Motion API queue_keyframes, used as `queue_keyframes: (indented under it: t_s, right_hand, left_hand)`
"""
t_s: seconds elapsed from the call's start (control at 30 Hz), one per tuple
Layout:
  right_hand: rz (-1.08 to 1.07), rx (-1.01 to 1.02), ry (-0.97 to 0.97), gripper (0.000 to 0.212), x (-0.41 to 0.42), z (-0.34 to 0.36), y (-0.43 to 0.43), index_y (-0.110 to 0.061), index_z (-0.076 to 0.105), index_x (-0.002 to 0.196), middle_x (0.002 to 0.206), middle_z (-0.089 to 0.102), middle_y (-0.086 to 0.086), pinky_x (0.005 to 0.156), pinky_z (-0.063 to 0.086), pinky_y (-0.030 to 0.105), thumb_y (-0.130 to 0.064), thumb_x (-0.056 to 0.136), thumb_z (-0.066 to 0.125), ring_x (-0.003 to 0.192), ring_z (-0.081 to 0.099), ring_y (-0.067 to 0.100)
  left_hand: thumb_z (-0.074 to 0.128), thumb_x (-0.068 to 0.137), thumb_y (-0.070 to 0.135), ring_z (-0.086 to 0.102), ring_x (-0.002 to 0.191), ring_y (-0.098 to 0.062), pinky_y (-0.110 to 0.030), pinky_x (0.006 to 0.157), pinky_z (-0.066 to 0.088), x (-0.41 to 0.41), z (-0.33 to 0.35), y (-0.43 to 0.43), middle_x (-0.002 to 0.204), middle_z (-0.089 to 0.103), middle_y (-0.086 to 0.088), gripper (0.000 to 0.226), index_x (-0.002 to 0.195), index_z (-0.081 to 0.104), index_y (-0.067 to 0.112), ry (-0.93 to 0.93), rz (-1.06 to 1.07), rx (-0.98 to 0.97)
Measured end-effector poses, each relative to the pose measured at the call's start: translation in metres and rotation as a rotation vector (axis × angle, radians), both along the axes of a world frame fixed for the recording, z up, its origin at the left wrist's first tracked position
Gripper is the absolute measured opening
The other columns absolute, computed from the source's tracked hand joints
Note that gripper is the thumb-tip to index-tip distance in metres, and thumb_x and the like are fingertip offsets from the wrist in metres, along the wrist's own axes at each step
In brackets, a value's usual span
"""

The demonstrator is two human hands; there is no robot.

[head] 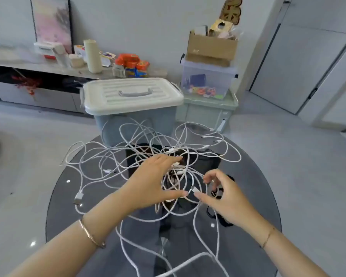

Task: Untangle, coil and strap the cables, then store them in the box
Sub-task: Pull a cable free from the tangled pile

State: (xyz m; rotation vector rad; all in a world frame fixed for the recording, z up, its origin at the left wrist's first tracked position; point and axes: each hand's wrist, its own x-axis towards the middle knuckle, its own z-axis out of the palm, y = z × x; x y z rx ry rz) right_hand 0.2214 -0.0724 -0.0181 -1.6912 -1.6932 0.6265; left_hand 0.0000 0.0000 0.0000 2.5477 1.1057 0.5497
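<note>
A tangle of white cables (112,156) sprawls over a round dark glass table (56,206), loops spilling past its far and left edges. My left hand (150,180) lies spread over the middle of the tangle, fingers straight and thumb stretched toward the right. My right hand (222,194) hovers just beside it with fingers loosely curled, thumb tip close to a white connector (194,190); a grip is not evident. Small black straps (218,193) lie under the right hand. The blue-grey storage box (136,120) with a closed white lid (132,94) stands beyond the table.
A USB plug (78,197) hangs at the table's left edge. Behind the box stand a green bin (206,110), a clear bin (208,80) and a cardboard carton (210,47). A low TV cabinet (34,92) with clutter runs along the left wall.
</note>
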Motion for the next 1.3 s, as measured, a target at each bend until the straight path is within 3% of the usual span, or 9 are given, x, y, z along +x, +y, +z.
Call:
queue_keyframes:
  t_s: [0.17,0.4,0.7,0.83,0.9,0.97,1.1,1.2,1.3]
  right_hand:
    - [-0.014,-0.107,0.028,0.037,-0.002,-0.013,0.007,-0.035,0.047,0.097,0.075,0.062,-0.013,0.057,0.040,0.016,-0.043,0.073,0.075,0.059,0.046,0.000]
    - [-0.031,-0.065,0.208,0.023,-0.012,-0.019,0.005,-0.023,0.055,0.093,0.063,0.062,-0.005,0.061,0.039,0.018,-0.024,0.080,0.074,0.057,0.044,0.005]
    - [0.070,0.110,0.305,0.019,-0.022,0.092,-0.025,-0.015,0.059,0.094,0.071,0.074,0.000,0.049,0.042,0.014,-0.024,0.083,0.072,0.046,0.048,0.008]
    - [0.103,0.180,0.248,0.019,-0.036,0.142,-0.045,-0.014,0.057,0.089,0.065,0.073,-0.001,0.043,0.040,0.014,-0.023,0.083,0.072,0.038,0.047,0.006]
    - [0.100,0.189,0.266,0.018,-0.042,0.157,-0.048,-0.015,0.056,0.088,0.060,0.071,-0.003,0.042,0.040,0.014,-0.022,0.083,0.071,0.037,0.048,0.003]
    - [0.090,0.201,0.307,0.016,-0.046,0.165,-0.050,-0.013,0.056,0.090,0.058,0.070,-0.003,0.040,0.039,0.013,-0.020,0.085,0.069,0.036,0.049,0.002]
    - [0.001,0.174,0.372,0.019,-0.051,0.159,-0.058,-0.005,0.055,0.100,0.060,0.070,-0.002,0.038,0.040,0.014,-0.018,0.089,0.065,0.034,0.045,0.003]
    - [-0.068,0.122,0.443,0.013,-0.052,0.133,-0.063,-0.006,0.053,0.097,0.073,0.071,0.006,0.042,0.044,0.016,-0.014,0.091,0.062,0.037,0.047,0.005]
    - [-0.118,0.048,0.490,0.011,-0.050,0.104,-0.072,-0.006,0.057,0.099,0.088,0.072,0.013,0.045,0.048,0.017,-0.013,0.092,0.061,0.044,0.051,0.007]
  left_hand:
    - [0.054,0.074,0.075,0.034,0.133,-0.006,-0.022,0.111,0.022,0.007,-0.019,0.001,0.142,0.044,0.013,0.089,0.147,0.030,0.031,-0.007,0.000,0.105]
    - [0.053,0.076,0.071,0.032,0.132,0.000,-0.021,0.111,0.028,0.005,-0.026,-0.004,0.143,0.041,0.016,0.084,0.147,0.028,0.033,-0.105,0.028,-0.015]
    - [0.057,0.071,0.068,0.040,0.125,0.004,-0.021,0.106,0.034,-0.006,0.038,-0.040,0.142,0.039,0.021,0.088,0.147,0.026,0.033,-0.439,0.087,-0.123]
    - [0.063,0.074,0.060,0.038,0.120,0.008,-0.001,0.091,0.030,-0.011,0.078,-0.075,0.141,0.032,0.023,0.087,0.147,0.021,0.035,-0.503,0.053,-0.062]
    - [0.060,0.071,0.066,0.038,0.122,0.005,-0.002,0.088,0.031,-0.012,0.094,-0.090,0.143,0.032,0.021,0.088,0.146,0.024,0.036,-0.529,0.044,-0.115]
    - [0.059,0.065,0.074,0.038,0.127,-0.002,-0.013,0.094,0.032,-0.012,0.103,-0.102,0.145,0.034,0.016,0.094,0.145,0.029,0.035,-0.470,0.033,-0.219]
    - [0.072,0.064,0.069,0.047,0.117,-0.009,-0.022,0.095,0.035,-0.018,0.098,-0.135,0.140,0.043,0.007,0.105,0.148,0.023,0.029,0.045,-0.005,-0.415]
    - [0.070,0.078,0.044,0.061,0.093,-0.016,-0.028,0.089,0.047,-0.012,0.072,-0.152,0.101,0.068,-0.001,0.053,0.119,0.062,0.011,0.259,0.004,-0.337]
    - [0.061,0.084,0.018,0.063,0.081,-0.016,-0.031,0.086,0.052,-0.010,0.056,-0.158,0.077,0.066,0.005,0.018,0.098,0.071,0.012,0.234,0.056,-0.294]
